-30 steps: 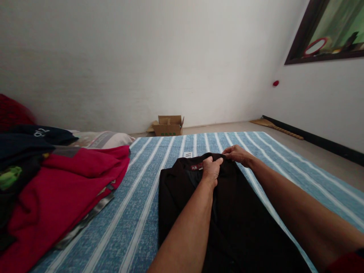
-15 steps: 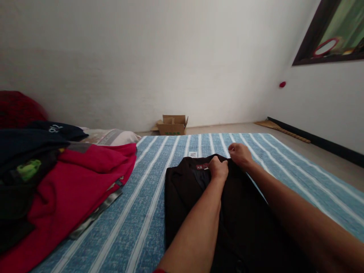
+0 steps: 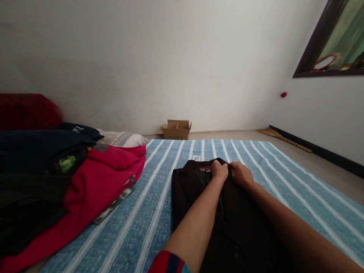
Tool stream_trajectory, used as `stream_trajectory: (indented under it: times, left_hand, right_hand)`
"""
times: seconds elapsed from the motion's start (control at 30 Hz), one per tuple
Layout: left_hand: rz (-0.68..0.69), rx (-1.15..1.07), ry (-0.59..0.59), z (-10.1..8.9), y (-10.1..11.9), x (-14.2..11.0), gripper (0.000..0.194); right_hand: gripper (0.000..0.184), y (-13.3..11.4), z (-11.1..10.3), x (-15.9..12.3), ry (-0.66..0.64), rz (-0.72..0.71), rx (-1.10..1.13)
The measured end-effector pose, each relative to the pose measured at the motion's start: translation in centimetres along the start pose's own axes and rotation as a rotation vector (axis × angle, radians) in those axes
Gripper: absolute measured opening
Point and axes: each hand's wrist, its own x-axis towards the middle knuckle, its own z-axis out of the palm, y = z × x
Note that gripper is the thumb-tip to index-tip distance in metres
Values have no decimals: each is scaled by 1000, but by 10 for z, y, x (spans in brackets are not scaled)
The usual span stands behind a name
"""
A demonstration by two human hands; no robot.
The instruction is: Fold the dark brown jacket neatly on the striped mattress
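Note:
A black garment [image 3: 196,197] lies flat on a blue mattress with white stripes [image 3: 148,212]. A small red label shows at its far collar edge. My left hand [image 3: 219,170] is closed, pinching the fabric at the collar. My right hand [image 3: 240,174] sits right beside it, fingers curled down onto the same far edge of the garment. Both forearms stretch out over the black cloth.
A heap of clothes lies on the left: a red garment [image 3: 96,178], dark navy and black pieces [image 3: 36,151], and a pale pillow [image 3: 122,138]. An open cardboard box [image 3: 176,130] stands by the far wall. A dark-framed window [image 3: 332,45] is at upper right.
My right hand has drawn back from the far right of the collar to rest close beside my left hand. The view has shifted slightly downward and to the left.

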Motion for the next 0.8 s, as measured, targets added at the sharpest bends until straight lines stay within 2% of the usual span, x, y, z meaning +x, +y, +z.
stream_trajectory:
  times: [0.13,0.27,0.33,0.4,0.5,0.57,0.67,0.8]
  left_hand:
    - [96,56,-37,-18,7,-17,35]
    - [210,103,-70,-45,12,-32,30]
    - [247,124,-62,-69,9,-33,23]
    - [258,150,-28,-101,0,-29,18]
    - [190,189,87,-151,-29,-18,20]
    - [117,199,124,-174,-53,-9,20]
    - [52,154,89,-183,-84,1,21]
    - [50,61,44,-170,-107,7,22]
  right_hand:
    - [31,-7,-5,-10,-11,-2,-13]
    - [26,-11,-10,-20,-28,-14,4]
    - [24,-14,-17,-24,-25,-18,17]
    - [23,-22,-25,-28,-12,-34,38]
    - [23,-46,-37,-33,-6,-97,111]
    - [23,-69,-39,-32,-33,-140,194]
    - [18,-104,-31,-23,-102,-156,339]
    - [11,-134,-9,0,-184,-62,492]
